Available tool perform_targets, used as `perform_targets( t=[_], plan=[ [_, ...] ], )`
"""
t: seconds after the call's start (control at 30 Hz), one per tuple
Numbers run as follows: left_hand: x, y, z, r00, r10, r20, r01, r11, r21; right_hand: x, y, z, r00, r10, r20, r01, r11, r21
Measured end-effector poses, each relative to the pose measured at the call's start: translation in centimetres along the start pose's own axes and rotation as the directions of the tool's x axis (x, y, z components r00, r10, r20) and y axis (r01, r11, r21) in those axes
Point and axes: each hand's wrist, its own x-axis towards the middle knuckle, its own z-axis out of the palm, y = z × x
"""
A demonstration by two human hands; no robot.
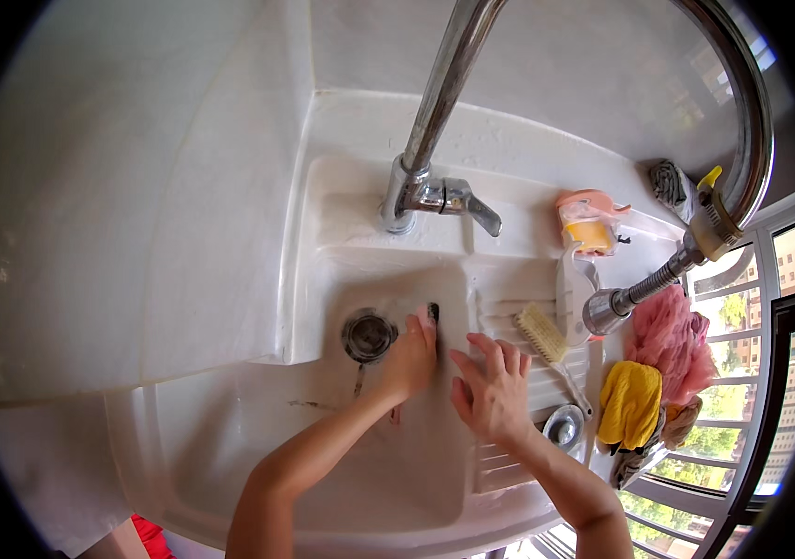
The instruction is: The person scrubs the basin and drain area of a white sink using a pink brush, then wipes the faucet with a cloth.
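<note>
A smooth, glossy white sink (397, 494) spreads beneath a bent metal tap (434, 112), with a ridged draining board (495, 480) on the right. The left hand (411, 361) lies along the basin's right side; the right hand (493, 396), fingers loosely spread and visibly holding nothing, is near the board. Farther right lies a stiff-bristled brush (545, 337); left, a round metal drain (369, 335). A pink piece (426, 324), seemingly long from near to far, shows at the left hand's far end, nearer it than the right; whether it is gripped cannot be told.
</note>
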Motion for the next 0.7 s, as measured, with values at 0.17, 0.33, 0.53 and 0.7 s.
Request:
perform_targets(
  t=[0.17, 0.33, 0.53, 0.7],
  plan=[
    [0.7, 0.4, -0.3, 0.995, -0.082, -0.056, 0.082, 0.997, 0.007, -0.2, 0.1, 0.4, 1.000, 0.000, -0.011, 0.000, 1.000, 0.009],
    [1.8, -1.3, -0.5, 0.997, -0.022, -0.074, 0.034, 0.987, 0.156, 0.1, -0.1, 0.4, 0.999, -0.020, -0.025, 0.021, 0.999, 0.044],
    [0.2, 0.5, -0.9, 0.995, -0.086, -0.048, 0.088, 0.995, 0.042, -0.3, 0.1, 0.2, 1.000, 0.007, 0.000, -0.007, 1.000, 0.002],
    [0.8, -1.2, 0.4, 0.996, -0.003, -0.089, 0.010, 0.996, 0.085, -0.2, -0.1, 0.5, 1.000, 0.001, -0.010, -0.001, 1.000, 0.010]
  ],
)
